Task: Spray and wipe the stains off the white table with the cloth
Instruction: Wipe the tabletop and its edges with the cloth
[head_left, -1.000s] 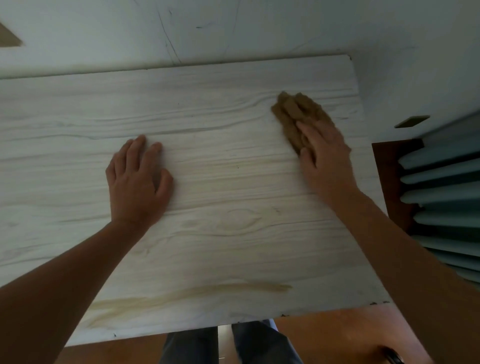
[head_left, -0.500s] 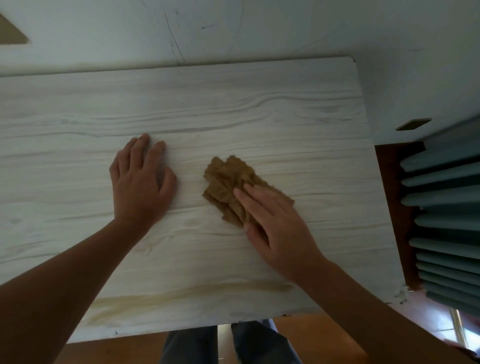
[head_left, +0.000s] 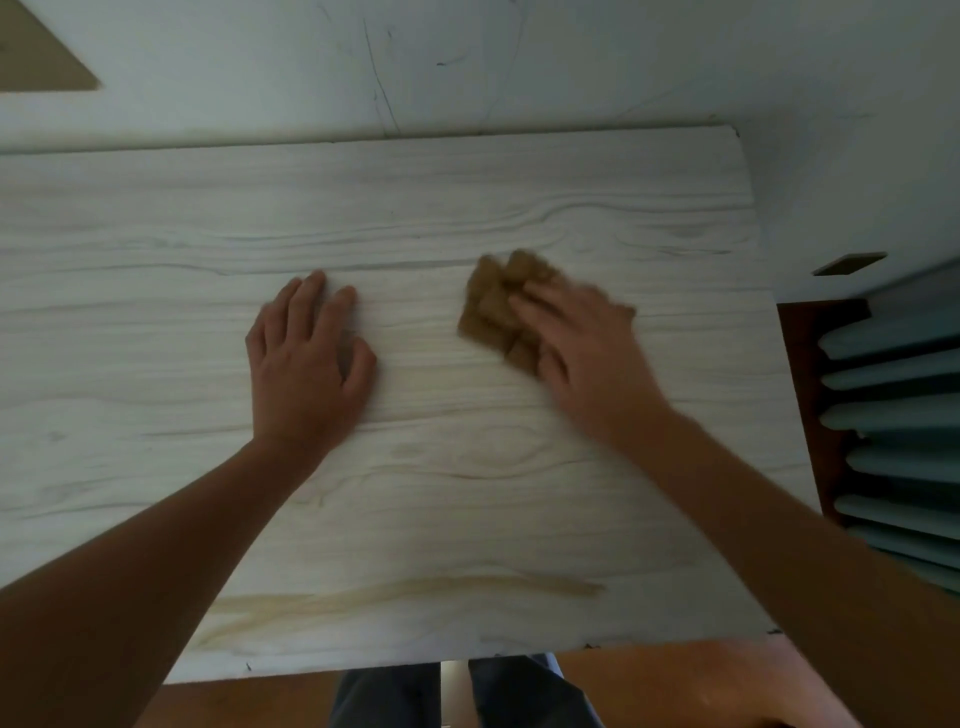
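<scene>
My right hand (head_left: 582, 353), fingers seemingly flat through the blur, has swept the cloth (head_left: 491, 306) rightward; the front stain (head_left: 395, 597) is still unwiped.

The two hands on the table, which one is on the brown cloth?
The right hand, its fingers pressing flat on the brown cloth. The left hand rests apart from it, flat on the bare white table, touching no cloth.

Table (head_left: 467, 197) white, grey wood-grain, yellowish stain (head_left: 395, 592); cloth (head_left: 493, 306) tan-brown.

Scuffed white wall (head_left: 519, 62), orange-brown floor (head_left: 675, 686)
</scene>
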